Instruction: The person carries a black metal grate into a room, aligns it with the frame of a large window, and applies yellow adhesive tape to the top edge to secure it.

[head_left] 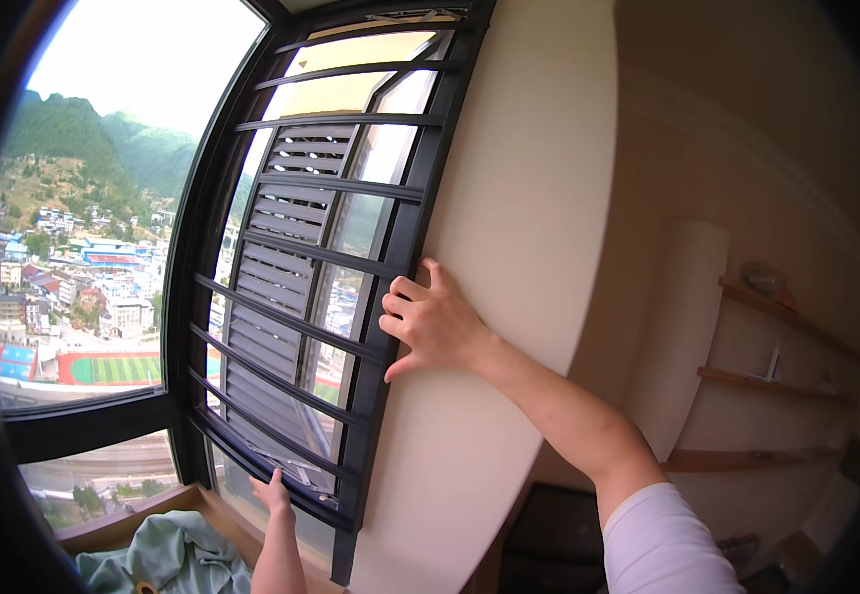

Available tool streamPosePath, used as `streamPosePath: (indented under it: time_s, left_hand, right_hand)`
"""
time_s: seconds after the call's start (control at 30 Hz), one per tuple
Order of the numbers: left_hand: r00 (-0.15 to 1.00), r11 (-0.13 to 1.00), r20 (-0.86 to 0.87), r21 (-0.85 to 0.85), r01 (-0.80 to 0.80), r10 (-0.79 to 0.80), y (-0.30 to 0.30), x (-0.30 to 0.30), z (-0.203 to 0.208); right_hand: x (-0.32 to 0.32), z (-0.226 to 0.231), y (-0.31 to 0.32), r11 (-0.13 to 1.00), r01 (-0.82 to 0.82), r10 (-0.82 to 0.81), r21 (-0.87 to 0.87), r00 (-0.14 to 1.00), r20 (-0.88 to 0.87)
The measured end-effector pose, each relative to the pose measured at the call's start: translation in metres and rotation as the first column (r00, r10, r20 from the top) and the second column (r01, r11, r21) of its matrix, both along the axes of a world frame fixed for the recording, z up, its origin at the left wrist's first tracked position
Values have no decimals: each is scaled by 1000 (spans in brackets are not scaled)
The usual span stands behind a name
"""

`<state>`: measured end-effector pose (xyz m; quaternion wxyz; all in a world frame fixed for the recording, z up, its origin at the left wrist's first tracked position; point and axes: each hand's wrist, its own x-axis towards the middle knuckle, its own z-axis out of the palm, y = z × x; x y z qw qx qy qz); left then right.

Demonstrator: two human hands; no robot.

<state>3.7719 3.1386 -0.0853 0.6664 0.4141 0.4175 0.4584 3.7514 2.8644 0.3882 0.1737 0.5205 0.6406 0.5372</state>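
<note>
The left hand, loosely spread, sits at the foot of the barred window, long axis seven to one o'clock, whose middle lies ten o'clock from the nearer right hand, spread wide at the frame.

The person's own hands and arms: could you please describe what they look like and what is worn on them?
The left hand and right hand are ungloved, with no watch visible. A pale, whitish sleeve covers the upper right arm; both visible forearms are bare.
</note>
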Motion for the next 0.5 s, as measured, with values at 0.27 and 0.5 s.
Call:
streamPosePath:
  time_s: [0.27,0.5]
  left_hand:
    - [998,999,51,22,-49,48,6,2,-11]
    - [998,999,52,-1,-43,44,1,1,-2]
  right_hand:
    - [0,3,2,1000,-25,25,1,999,26]
    - [0,3,1,1000,-7,7,-5,1000,28]
